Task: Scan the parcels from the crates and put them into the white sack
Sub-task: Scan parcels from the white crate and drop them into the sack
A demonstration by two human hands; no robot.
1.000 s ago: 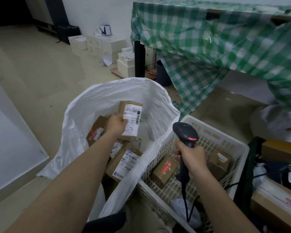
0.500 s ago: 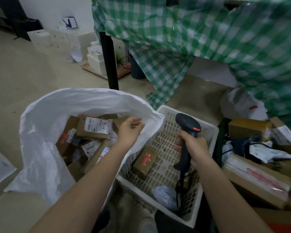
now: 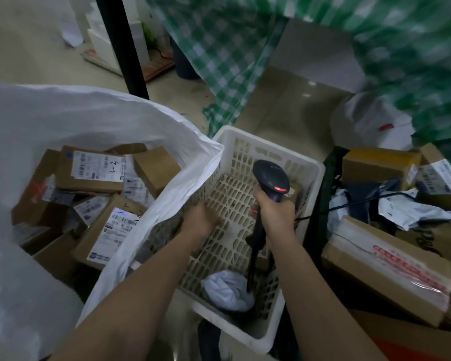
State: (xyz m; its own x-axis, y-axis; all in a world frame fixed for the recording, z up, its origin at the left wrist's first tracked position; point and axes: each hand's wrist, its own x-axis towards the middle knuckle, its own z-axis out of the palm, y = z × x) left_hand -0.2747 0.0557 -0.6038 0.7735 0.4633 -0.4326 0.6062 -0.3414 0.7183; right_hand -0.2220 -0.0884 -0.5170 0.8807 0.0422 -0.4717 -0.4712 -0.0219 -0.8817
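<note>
Crate [image 3: 315,168]: white plastic lattice, at centre frame. It held little: a crumpled white poly bag [image 3: 227,290] at its 6 o'clock wall, and a small brown parcel [image 3: 293,190] at 2 o'clock, mostly hidden behind the scanner.

Sack [image 3: 115,113]: white woven, at 9 o'clock of the crate, mouth open, its rim draped over the crate's near-left wall. Inside lay a heap of brown boxes [image 3: 89,170] with white barcode labels facing up.

Left hand [image 3: 202,217]: reached down into the crate at its 9 o'clock side, knuckles up. The fingers were blurred; whether they held anything could not be told.

Right hand [image 3: 275,212]: wrapped round the grip of a black scanner [image 3: 271,178], red light lit, head pointing to 12 o'clock over the crate floor, cable trailing toward 6 o'clock.

Further stock: a second pile at 3 o'clock, with a large taped carton [image 3: 391,272] and grey mailers [image 3: 412,212].

Handling, by judgement:
- Small cartons looked light and stiff, with square edges; one hand across two opposite faces would likely do, label kept up for the scanner.
- The poly bag looked soft, slack and slick; it would want a bunched pinch, and its label might need flattening before it reads.
- The large carton probably wanted two hands.
</note>
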